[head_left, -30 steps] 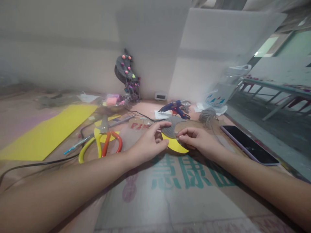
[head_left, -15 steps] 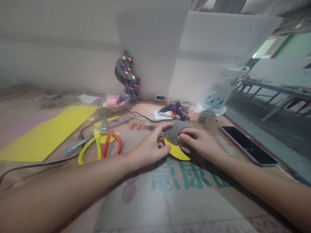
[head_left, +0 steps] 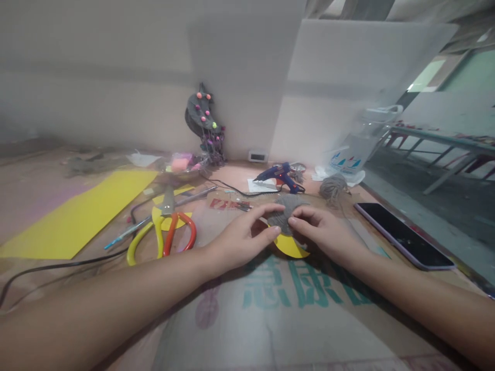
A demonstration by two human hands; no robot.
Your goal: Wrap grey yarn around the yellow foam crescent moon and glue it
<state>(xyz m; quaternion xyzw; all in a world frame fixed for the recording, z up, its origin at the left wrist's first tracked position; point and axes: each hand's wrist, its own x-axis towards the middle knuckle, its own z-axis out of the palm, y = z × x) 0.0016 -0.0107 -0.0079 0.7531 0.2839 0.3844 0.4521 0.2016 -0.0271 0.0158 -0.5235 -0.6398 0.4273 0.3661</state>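
A yellow card shape (head_left: 291,246), partly wrapped in grey twine (head_left: 283,215), lies on a printed sack sheet (head_left: 278,309). My left hand (head_left: 242,238) pinches its left side, thumb below and forefinger over the top. From the right, my right hand (head_left: 327,232) grips the same piece, fingers curled on the twine-covered part. The two hands almost meet over the piece.
Scissors with yellow and orange handles (head_left: 166,232) lie left of my hands, beside a yellow sheet (head_left: 77,214). A blue glue gun (head_left: 278,175) and a ball of twine (head_left: 332,186) sit behind. A phone (head_left: 402,234) lies at the right. A decorated grey crescent (head_left: 203,121) leans in the corner.
My hands have turned the piece between them, so more of the grey twine faces up and less yellow shows. My fingers have shifted closer together on it.
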